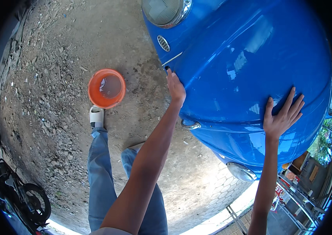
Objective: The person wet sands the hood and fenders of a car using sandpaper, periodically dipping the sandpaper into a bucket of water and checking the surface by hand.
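My left hand (176,87) is at the low front edge of a blue car's rounded hood (221,82), its fingers bent against that edge and partly hidden. Just beyond the fingertips are a thin chrome strip (172,58) and a small dark gap. Flat on the glossy upper hood lies my right hand (283,119), fingers spread and nothing in it. A curved chrome piece (190,125) sits on the car's front, nearer than my left hand. An oval vent grille (163,43) and a round headlight (164,11) show on the far side.
An orange bucket (92,94) of cloudy water stands on the dirt ground, touching my light clog (96,114). Loose stones (52,117) cover the left. A motorcycle (17,192) stands at lower left. Another headlight (241,172), paving and metal framework (299,203) are at lower right.
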A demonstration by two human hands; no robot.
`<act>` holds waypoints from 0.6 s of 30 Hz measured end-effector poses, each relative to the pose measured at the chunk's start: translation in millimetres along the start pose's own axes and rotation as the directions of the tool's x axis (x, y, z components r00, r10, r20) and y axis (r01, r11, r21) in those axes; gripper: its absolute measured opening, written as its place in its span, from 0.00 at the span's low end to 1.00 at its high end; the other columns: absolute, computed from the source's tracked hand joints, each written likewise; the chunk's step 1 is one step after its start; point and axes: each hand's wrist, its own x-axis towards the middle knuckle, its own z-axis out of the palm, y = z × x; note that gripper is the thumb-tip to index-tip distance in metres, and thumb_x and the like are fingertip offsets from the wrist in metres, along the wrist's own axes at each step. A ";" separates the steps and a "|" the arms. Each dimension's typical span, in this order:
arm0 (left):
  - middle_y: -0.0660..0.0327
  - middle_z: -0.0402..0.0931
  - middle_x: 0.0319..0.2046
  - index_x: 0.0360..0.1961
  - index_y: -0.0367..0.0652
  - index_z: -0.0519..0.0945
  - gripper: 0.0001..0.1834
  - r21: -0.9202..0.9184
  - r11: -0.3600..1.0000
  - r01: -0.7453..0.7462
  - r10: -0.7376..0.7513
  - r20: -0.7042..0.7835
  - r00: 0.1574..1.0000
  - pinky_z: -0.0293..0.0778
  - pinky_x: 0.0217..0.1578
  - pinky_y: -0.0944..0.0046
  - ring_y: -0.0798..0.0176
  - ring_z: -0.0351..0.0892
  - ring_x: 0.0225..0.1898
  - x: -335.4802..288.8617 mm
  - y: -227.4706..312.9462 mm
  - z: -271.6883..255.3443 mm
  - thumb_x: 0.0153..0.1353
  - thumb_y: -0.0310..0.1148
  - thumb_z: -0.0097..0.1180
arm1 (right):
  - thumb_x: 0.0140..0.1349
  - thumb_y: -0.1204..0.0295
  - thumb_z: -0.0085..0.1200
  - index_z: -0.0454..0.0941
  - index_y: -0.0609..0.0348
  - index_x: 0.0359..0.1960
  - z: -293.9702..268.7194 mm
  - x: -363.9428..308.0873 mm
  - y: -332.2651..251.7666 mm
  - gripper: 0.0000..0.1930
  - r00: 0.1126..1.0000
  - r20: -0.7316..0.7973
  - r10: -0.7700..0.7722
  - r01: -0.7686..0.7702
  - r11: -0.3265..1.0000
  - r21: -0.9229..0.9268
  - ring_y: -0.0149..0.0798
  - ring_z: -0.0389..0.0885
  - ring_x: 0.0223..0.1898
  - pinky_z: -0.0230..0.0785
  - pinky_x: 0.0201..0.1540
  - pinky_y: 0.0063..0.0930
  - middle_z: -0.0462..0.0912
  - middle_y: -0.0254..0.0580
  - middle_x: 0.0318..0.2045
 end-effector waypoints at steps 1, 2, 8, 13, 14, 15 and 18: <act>0.45 0.45 0.77 0.77 0.35 0.49 0.37 -0.055 0.994 -0.092 0.089 -0.055 0.995 0.33 0.76 0.45 0.42 0.34 0.79 -1.0 14.3 12.9 0.79 0.52 0.24 | 0.63 0.36 0.49 0.62 0.43 0.75 1.4 0.0 -1.3 0.43 1.000 0.008 0.003 -0.003 1.000 -0.003 0.67 0.53 0.75 0.43 0.70 0.73 0.57 0.61 0.74; 0.45 0.45 0.77 0.77 0.35 0.49 0.37 -0.057 0.996 -0.063 0.061 -0.041 0.997 0.33 0.76 0.45 0.42 0.34 0.79 -21.1 28.7 33.6 0.79 0.52 0.24 | 0.62 0.36 0.50 0.63 0.42 0.75 -4.3 5.7 6.0 0.42 1.000 0.001 0.006 -0.006 1.000 -0.020 0.66 0.54 0.75 0.43 0.70 0.72 0.58 0.60 0.74; 0.41 0.51 0.75 0.75 0.35 0.55 0.30 0.185 0.819 -0.543 0.562 -0.067 0.824 0.43 0.76 0.50 0.41 0.44 0.78 -73.3 46.0 30.7 0.80 0.42 0.31 | 0.65 0.41 0.52 0.65 0.40 0.74 -3.0 0.3 -6.8 0.38 0.996 -0.080 0.040 -0.038 0.999 0.015 0.64 0.55 0.75 0.42 0.71 0.71 0.60 0.57 0.74; 0.48 0.70 0.66 0.74 0.37 0.59 0.27 -0.128 0.928 -0.350 0.372 0.368 0.852 0.65 0.65 0.60 0.55 0.71 0.66 -92.3 35.1 -62.5 0.80 0.39 0.35 | 0.69 0.54 0.52 0.67 0.51 0.72 -9.4 -59.6 -103.4 0.31 0.948 0.149 0.280 -0.310 0.917 0.249 0.63 0.49 0.76 0.36 0.73 0.69 0.56 0.56 0.75; 0.52 0.72 0.62 0.73 0.37 0.62 0.26 -0.205 0.953 -0.224 0.276 0.279 0.920 0.67 0.62 0.63 0.60 0.72 0.62 -83.3 36.8 -86.6 0.80 0.40 0.36 | 0.69 0.58 0.54 0.67 0.54 0.71 -13.5 -71.5 -140.7 0.31 0.940 0.251 0.233 -0.325 0.833 0.447 0.64 0.49 0.76 0.38 0.73 0.67 0.56 0.58 0.75; 0.56 0.75 0.59 0.72 0.37 0.65 0.26 -0.298 0.950 -0.093 0.157 0.199 0.967 0.69 0.58 0.66 0.66 0.74 0.58 -76.6 37.6 -108.4 0.80 0.40 0.37 | 0.68 0.62 0.55 0.67 0.57 0.71 -19.0 -83.3 -174.1 0.30 0.927 0.340 0.157 -0.345 0.712 0.612 0.65 0.50 0.76 0.40 0.74 0.64 0.56 0.59 0.75; 0.59 0.76 0.53 0.68 0.36 0.69 0.23 -0.196 0.979 0.051 -0.028 0.120 0.992 0.71 0.54 0.68 0.70 0.75 0.53 -49.0 37.5 -167.1 0.80 0.38 0.39 | 0.69 0.62 0.57 0.58 0.60 0.74 8.4 -135.1 -268.2 0.35 0.772 0.634 0.041 -0.620 0.266 0.738 0.57 0.64 0.71 0.58 0.71 0.44 0.57 0.57 0.74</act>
